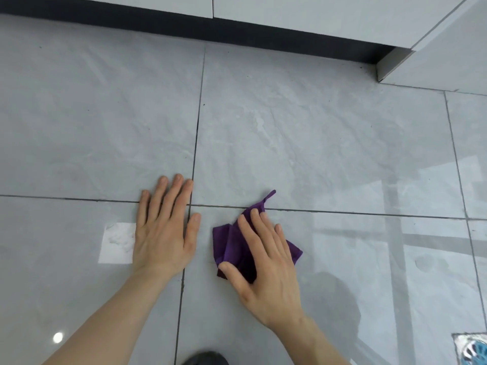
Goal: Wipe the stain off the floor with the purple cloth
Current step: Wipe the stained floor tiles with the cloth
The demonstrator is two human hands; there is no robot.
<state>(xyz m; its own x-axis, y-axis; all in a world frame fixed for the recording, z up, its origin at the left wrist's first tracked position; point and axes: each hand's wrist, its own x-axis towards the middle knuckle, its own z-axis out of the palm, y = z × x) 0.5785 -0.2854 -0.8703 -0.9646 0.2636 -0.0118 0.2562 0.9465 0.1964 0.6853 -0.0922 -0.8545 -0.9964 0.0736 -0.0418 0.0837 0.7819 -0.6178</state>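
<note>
A crumpled purple cloth (232, 246) lies on the grey tiled floor (329, 154) just right of centre, near a crossing of grout lines. My right hand (266, 264) presses flat on top of it, fingers spread over the fabric and thumb at its lower left edge. My left hand (163, 227) rests flat on the floor to the left of the cloth, fingers apart, holding nothing. A faint whitish smear (259, 122) shows on the tile further away from me. Whatever lies under the cloth is hidden.
White cabinet fronts (303, 14) with a dark plinth (184, 25) run along the far side. A cabinet corner (390, 61) juts out at the upper right. A floor drain (471, 349) sits at the bottom right. A dark shoe tip (205, 359) shows at the bottom edge.
</note>
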